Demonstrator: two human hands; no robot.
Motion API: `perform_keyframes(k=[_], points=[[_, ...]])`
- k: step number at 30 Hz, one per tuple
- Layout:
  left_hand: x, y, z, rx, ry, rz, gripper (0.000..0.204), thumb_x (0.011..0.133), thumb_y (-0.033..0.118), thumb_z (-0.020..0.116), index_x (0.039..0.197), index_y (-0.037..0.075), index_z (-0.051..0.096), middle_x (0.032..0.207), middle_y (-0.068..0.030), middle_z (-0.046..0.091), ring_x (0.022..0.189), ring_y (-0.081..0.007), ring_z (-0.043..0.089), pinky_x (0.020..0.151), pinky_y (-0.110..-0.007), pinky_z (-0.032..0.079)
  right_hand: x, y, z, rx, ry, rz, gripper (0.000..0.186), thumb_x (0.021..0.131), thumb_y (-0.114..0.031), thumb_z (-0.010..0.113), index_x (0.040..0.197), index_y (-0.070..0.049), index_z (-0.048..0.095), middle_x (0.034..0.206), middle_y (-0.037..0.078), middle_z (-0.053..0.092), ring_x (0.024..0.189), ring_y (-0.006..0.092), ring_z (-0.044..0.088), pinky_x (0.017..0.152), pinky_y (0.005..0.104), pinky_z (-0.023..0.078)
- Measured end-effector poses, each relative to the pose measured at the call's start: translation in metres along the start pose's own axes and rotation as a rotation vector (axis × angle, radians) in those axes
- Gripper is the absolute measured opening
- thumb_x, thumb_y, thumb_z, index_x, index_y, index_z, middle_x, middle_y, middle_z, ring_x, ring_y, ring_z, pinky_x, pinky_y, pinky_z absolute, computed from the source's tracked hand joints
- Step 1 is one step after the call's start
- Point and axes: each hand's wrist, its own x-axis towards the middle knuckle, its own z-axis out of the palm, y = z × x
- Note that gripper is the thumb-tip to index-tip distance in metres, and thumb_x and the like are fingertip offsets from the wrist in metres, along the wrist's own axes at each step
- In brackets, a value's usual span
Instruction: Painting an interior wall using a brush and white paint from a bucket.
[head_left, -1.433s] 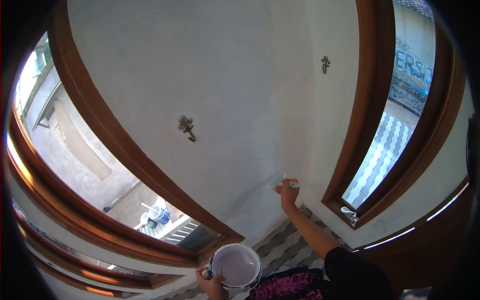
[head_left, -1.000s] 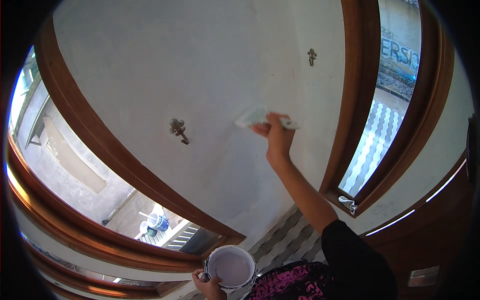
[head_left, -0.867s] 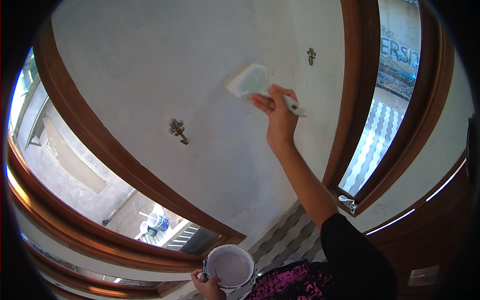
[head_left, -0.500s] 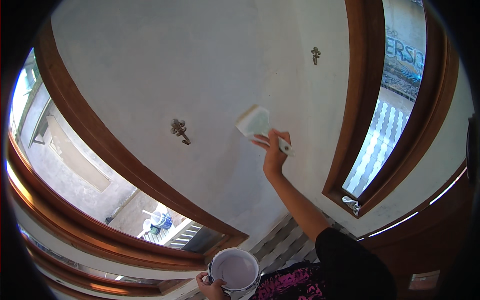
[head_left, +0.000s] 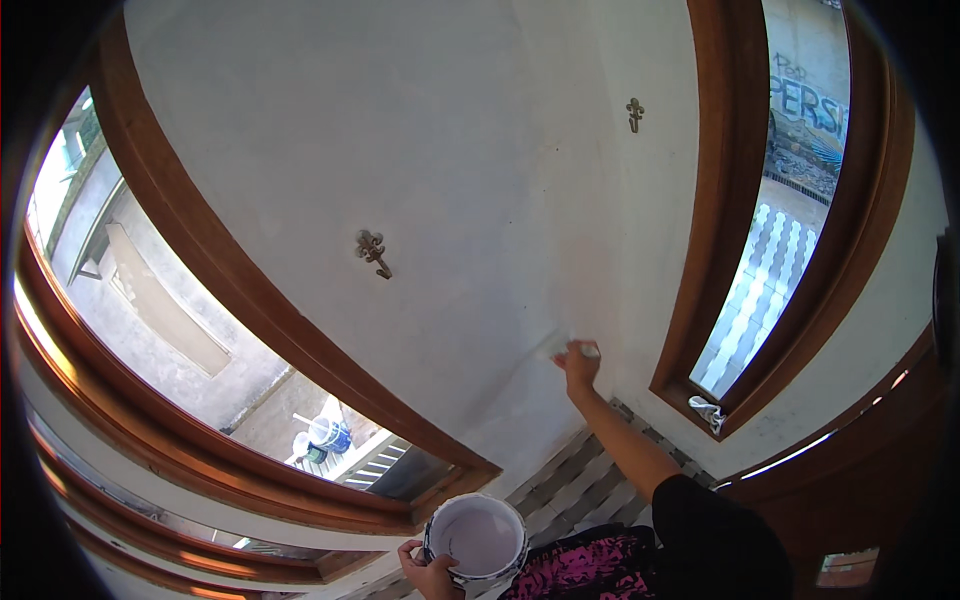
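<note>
Because the two jobs need separate hands, mine are well apart, each closed on its own thing. My right hand (head_left: 578, 365) is wrapped around the handle of a wide brush (head_left: 556, 346), its pale head pointing left and lying at or just off the wall (head_left: 440, 150); blur hides whether the bristles touch. I judge that grip leaves the wrist free to sweep, with the arm stretched out so the brush reaches low near what looks like a corner. My left hand (head_left: 432, 577) pinches the near left rim of a round bucket (head_left: 480, 503), thumb over the edge and fingers outside, probably to hold its mouth up and level so that the pale liquid (head_left: 485, 542) in it stays put. The bucket sits close against my dark, pink-patterned shirt (head_left: 590, 566), likely for steadiness and an easy reach. Beyond the hands, patterned tiles (head_left: 565, 492) run along the wall's foot. Two ornate hooks, one to the left (head_left: 371, 252) and one to the right (head_left: 635, 114), stay fixed on the wall, presumably for hanging things. Brown window frames flank it, and a crumpled white cloth (head_left: 707, 412) lies at the right frame's bottom corner. Through the left window, outdoor containers (head_left: 330, 433) stand together beside pale slats.
</note>
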Motion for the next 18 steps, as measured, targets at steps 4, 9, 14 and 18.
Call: perform_keyframes(k=[4,9,14,18], points=[[-0.006,0.000,-0.006,-0.027,0.008,0.018,0.044,0.065,-0.006,0.055,0.107,0.007,0.049,0.081,-0.0039,0.051,0.060,-0.0103,0.046,0.048,-0.022,0.034,-0.038,-0.092,0.090,-0.051,-0.080,-0.160,0.017,0.082,-0.008,0.064,0.095,0.002,0.057,0.081,0.013,0.062,0.064,0.0207,0.066,0.056,0.0332,0.061],[-0.010,0.005,-0.007,0.034,-0.007,-0.007,0.047,0.063,-0.006,0.055,0.108,0.006,0.048,0.085,-0.0059,0.053,0.068,-0.0139,0.050,0.052,-0.024,0.036,-0.080,-0.190,0.141,0.233,-0.314,-0.178,0.015,0.087,-0.005,0.059,0.099,0.004,0.054,0.093,0.016,0.062,0.078,0.0229,0.067,0.069,0.0361,0.063],[-0.014,0.002,-0.009,-0.006,0.049,0.007,0.048,0.062,-0.006,0.055,0.108,0.006,0.048,0.087,-0.0068,0.053,0.071,-0.0147,0.051,0.053,-0.024,0.037,-0.105,-0.252,0.174,0.392,-0.518,-0.187,0.015,0.090,-0.005,0.058,0.101,0.001,0.050,0.095,0.016,0.061,0.081,0.0243,0.068,0.076,0.0370,0.061],[-0.021,-0.001,-0.007,0.021,0.052,-0.004,0.048,0.062,-0.005,0.055,0.108,0.006,0.048,0.088,-0.0073,0.054,0.071,-0.0149,0.051,0.054,-0.024,0.038,-0.096,-0.236,0.169,0.420,-0.607,-0.303,0.012,0.093,-0.006,0.057,0.098,-0.001,0.048,0.096,0.017,0.061,0.082,0.0263,0.069,0.076,0.0380,0.061]])
